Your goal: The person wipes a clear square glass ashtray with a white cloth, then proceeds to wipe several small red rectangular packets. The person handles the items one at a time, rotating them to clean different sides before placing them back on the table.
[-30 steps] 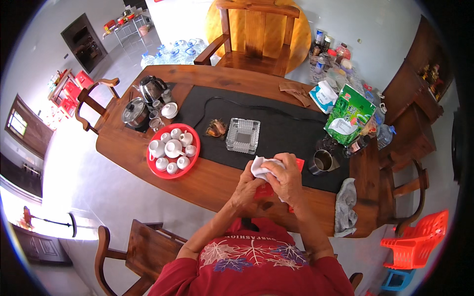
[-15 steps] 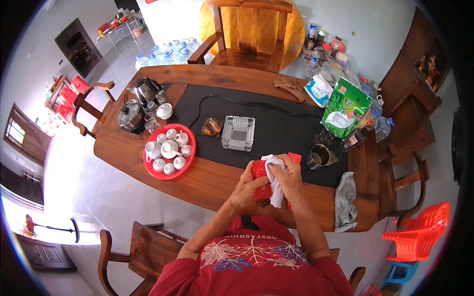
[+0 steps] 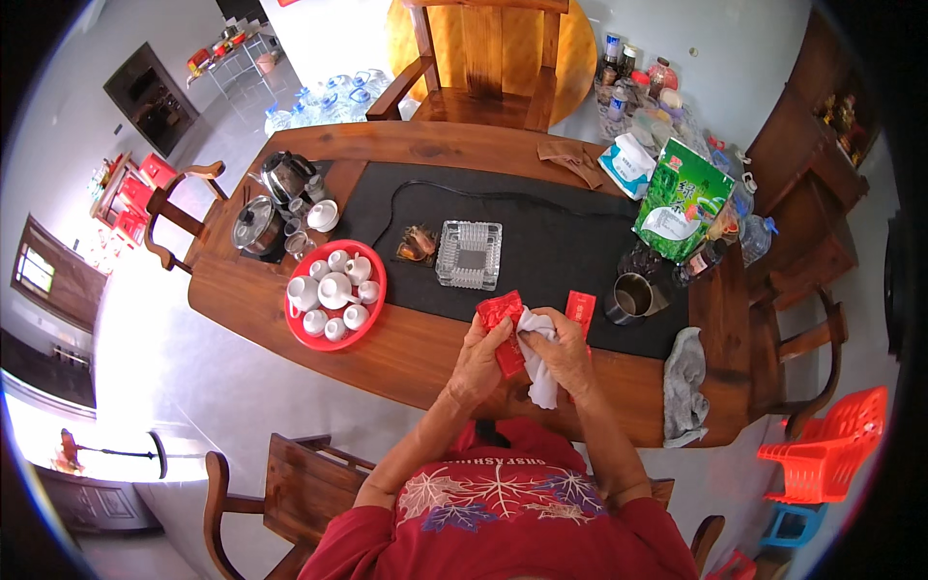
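The left hand (image 3: 477,360) is closed around a small red foil packet (image 3: 499,309), thumb across its face and fingers behind, above the near side of the wooden table (image 3: 416,362). The right hand (image 3: 566,358) is bunched around a white cloth (image 3: 543,389), pinching its upper part while the loose end hangs below the fingers. Cloth and packet sit side by side, and with fingers covering the join I cannot tell whether the right fingertips touch the packet too.

The packet looks light and thin-skinned, its glossy upper part crinkled, so it probably flexes under the thumb and may be a little slippery. A flat pinch near the middle or along a side edge should hold it without crushing what is inside. The cloth looks soft and limp, almost weightless; gathering it in a fold gives a surer hold than one corner, and nothing about it seems fragile.

Just beyond the right hand lies a second red packet (image 3: 580,307), flat and likely as easy to lift by its edge. The square glass ashtray (image 3: 471,253), on the black table runner (image 3: 556,256), looks heavy, rigid and breakable, better held by opposite walls.
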Tool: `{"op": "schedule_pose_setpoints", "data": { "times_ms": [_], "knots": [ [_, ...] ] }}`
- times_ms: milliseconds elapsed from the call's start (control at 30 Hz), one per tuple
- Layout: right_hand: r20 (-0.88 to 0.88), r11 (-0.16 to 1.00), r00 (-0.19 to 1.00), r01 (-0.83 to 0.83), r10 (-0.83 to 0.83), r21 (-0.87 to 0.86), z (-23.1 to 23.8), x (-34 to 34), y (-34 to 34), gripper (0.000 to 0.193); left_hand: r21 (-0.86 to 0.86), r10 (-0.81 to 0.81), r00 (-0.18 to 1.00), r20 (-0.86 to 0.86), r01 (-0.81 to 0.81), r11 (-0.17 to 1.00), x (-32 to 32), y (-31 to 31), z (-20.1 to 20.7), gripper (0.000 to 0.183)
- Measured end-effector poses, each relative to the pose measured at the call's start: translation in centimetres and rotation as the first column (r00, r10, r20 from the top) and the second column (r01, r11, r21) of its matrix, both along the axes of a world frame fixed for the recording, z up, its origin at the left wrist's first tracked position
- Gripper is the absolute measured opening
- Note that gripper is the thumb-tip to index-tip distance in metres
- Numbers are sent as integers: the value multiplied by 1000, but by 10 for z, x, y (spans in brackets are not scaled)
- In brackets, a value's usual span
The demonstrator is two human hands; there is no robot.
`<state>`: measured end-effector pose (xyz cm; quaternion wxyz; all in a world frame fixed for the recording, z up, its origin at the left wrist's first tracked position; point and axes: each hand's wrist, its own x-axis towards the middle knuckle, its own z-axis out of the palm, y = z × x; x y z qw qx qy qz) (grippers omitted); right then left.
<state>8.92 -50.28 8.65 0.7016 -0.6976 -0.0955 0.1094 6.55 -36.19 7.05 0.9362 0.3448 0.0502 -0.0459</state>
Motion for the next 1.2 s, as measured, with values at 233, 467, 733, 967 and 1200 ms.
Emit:
{"op": "schedule_pose_setpoints", "data": {
  "times_ms": [233, 467, 733, 967, 1200],
  "knots": [
    [4, 964, 976, -212, 215, -163, 23, 13, -21, 18, 773, -299, 953, 53, 150, 616, 13, 40, 32, 27],
    [1, 1000, 1000, -27, 27, 3, 13, 24, -21, 15, 834, -375, 926, -34, 233, 500, 18, 48, 31, 25],
    [-370, 840, 899, 379, -235, 388, -16, 16, -28, 23, -18, 91, 986, -141, -95, 995, 21, 31, -10, 17],
    [-161, 896, 968, 241, -193, 374, 0, 5, 29, 16, -124, 66, 984, -167, -87, 988, 18, -7, -9, 20],
    [-42, 922, 966, 255, -254, 291, -4, 18, 17, 7, -29, 13, 985, -174, -19, 999, 12, -4, 5, 16]
  ]
}}
